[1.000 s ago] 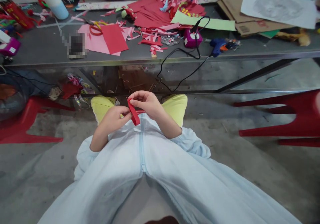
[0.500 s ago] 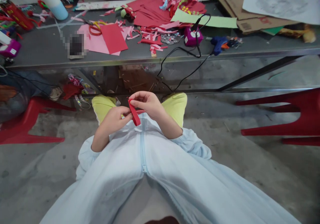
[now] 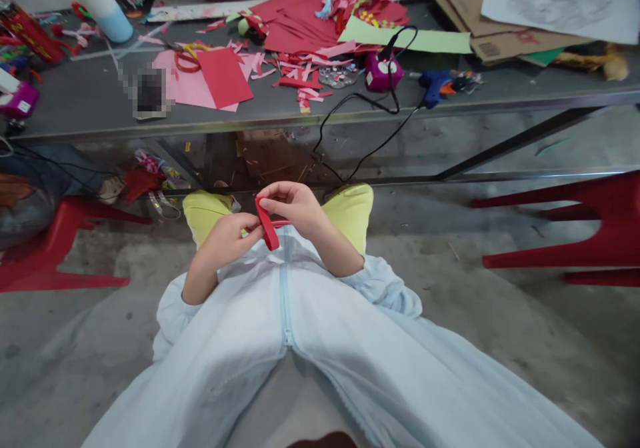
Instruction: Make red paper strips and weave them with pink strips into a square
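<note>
A narrow red paper strip (image 3: 271,233), bent over into a loop, is held between my two hands above my lap. My right hand (image 3: 294,205) pinches its upper end between thumb and fingers. Lower down, my left hand (image 3: 231,238) grips the strip's side with its fingertips. Part of the strip is hidden behind the fingers. Beyond my knees, on the table (image 3: 200,116), lie a red paper sheet (image 3: 226,78) over a pink sheet (image 3: 183,81), and scissors (image 3: 189,58) with orange and yellow handles.
Pink and red paper scraps (image 3: 303,78) are strewn along the table. A blue glue gun (image 3: 434,88) lies there, with a black cable hanging over the table's edge. Red stools (image 3: 600,225) stand on the right and left. Another person's leg (image 3: 65,168) is at the far left.
Both hands keep the same grip on the red paper strip. The view has shifted very slightly; nothing else visibly moves.
</note>
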Available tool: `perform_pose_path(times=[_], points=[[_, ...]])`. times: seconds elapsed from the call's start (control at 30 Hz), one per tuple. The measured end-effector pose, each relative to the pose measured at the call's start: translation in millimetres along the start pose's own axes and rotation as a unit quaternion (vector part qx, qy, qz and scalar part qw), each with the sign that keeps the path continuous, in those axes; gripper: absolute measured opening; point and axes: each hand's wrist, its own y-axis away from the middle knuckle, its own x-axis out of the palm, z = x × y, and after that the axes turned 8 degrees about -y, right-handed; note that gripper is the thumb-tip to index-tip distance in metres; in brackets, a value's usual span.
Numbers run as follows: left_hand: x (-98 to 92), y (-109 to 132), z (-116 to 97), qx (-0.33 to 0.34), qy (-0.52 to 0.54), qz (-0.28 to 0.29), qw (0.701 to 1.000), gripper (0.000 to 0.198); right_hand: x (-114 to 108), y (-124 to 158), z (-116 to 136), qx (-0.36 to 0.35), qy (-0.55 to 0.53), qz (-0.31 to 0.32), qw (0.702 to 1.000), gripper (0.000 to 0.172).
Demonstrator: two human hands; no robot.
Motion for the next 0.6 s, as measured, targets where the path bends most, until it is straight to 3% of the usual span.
perform_pose_path(times=[0.6], points=[[-2.9,-0.5,-5.7,0.009,0.005,0.000,1.000,0.029,1.3,0.0,2.6,0.000,-0.011,-0.003,1.000,0.027]])
